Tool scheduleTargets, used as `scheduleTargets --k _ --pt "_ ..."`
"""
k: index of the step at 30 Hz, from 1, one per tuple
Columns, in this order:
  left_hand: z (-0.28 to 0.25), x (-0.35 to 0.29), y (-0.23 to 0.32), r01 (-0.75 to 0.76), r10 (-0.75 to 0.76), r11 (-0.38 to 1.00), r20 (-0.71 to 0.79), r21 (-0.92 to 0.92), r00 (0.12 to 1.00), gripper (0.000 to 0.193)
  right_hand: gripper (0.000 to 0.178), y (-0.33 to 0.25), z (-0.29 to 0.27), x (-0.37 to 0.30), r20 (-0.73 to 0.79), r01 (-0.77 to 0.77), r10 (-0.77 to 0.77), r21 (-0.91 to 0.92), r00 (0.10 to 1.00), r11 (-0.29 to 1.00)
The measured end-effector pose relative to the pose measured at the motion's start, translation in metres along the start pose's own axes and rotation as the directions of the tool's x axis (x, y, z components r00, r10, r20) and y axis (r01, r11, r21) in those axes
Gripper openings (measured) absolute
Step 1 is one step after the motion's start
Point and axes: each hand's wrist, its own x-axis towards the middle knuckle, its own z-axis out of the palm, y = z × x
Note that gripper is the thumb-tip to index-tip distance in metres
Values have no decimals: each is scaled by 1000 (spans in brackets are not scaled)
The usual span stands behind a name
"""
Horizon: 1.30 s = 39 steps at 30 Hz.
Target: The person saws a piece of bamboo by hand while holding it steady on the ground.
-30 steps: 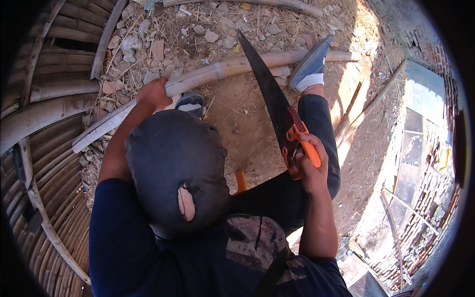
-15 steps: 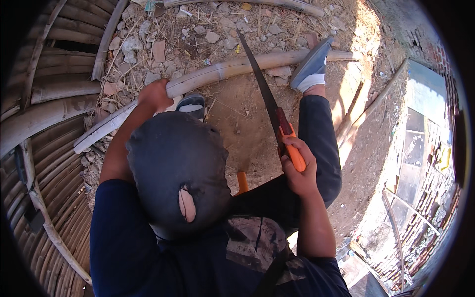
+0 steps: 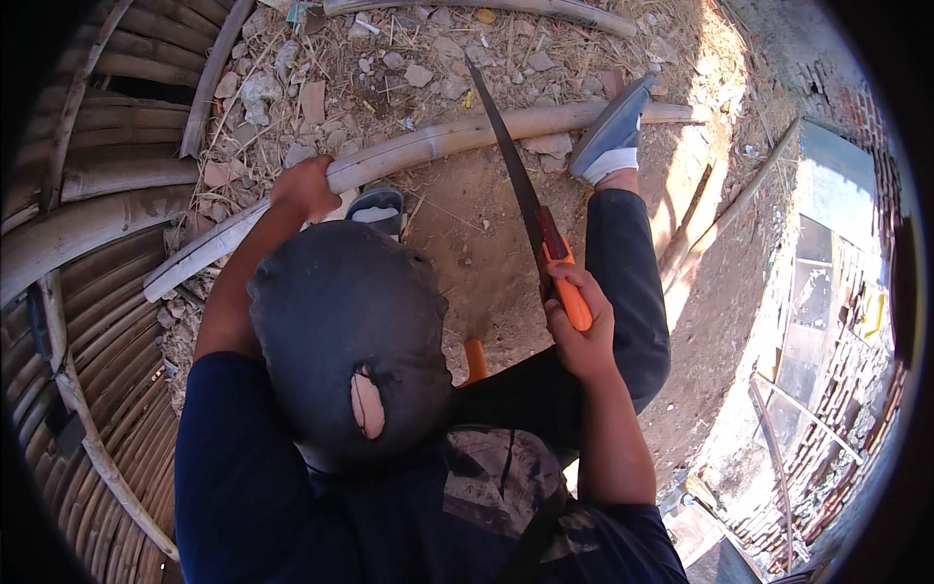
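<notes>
My left hand (image 3: pixel 305 189) grips a long split bamboo pole (image 3: pixel 418 151) that runs from left to right across the ground. In my right hand (image 3: pixel 582 326) is the orange handle of a handsaw (image 3: pixel 514 161). The dark blade slants up and left across the pole; I cannot tell whether its teeth have cut in. My right foot, in a grey-blue shoe (image 3: pixel 611 131), rests on the pole to the right of the blade. My other shoe (image 3: pixel 377 209) shows near my left hand.
A large dark rounded shape (image 3: pixel 350 311) with an oval opening hides much of the centre. An orange piece (image 3: pixel 475 360) shows beside it. Rubble and straw (image 3: pixel 418 73) lie beyond the pole. Bamboo slats (image 3: pixel 117 341) stand at left, a brick wall (image 3: pixel 837 380) at right.
My right hand and the saw handle have shifted slightly left, and the blade's angle across the pole differs a little. My left hand has stayed on the pole.
</notes>
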Motion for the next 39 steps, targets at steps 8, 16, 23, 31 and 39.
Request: scheduleTargets --k 8,16,23,31,39 --pt "12 1 -2 -20 20 1000 -84 -2 996 68 44 12 -10 -41 -90 12 17 314 996 949" --pt "-8 -1 3 8 -7 1000 49 -4 999 63 41 13 -6 -20 -3 -28 28 73 1000 997" --pt "8 7 -4 -33 33 999 -30 -8 999 69 42 24 -5 -40 -107 76 -61 139 992 987" --pt "6 14 -13 -51 51 998 3 -34 999 72 42 20 5 -17 -32 122 -125 -73 992 990" --pt "6 9 -5 -33 33 999 33 -16 999 72 43 30 10 -11 -46 97 -97 -8 994 995"
